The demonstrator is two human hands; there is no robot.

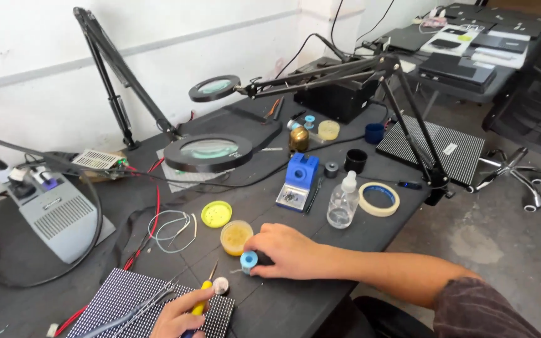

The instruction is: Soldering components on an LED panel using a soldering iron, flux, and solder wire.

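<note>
The dark worktop (320,294) is crowded. Just beyond the right hand (286,250) stand an open jar of amber paste (235,236) and its yellow lid (216,213), with a loop of thin wire (170,226) to their left. Farther back sit a blue tool stand (299,180), a clear dropper bottle (344,201) and a roll of tape (379,199) — all well apart from the hands. Two round magnifier lamps (209,152) on black arms reach over the back of the worktop, and a grey station (54,211) sits at the left edge.

The right hand lies on the worktop, curled around a small spool with a blue end (249,260); the spool lies on its side, its axis running left to right, the blue end facing left.

The left hand (180,318) grips a yellow-handled tool (203,295) over a grid panel (129,305) at the near edge. The tool's long axis runs away from the person — thin tip up and slightly right, ending near the jar. A small round disc (220,285) lies just beside it.
</note>
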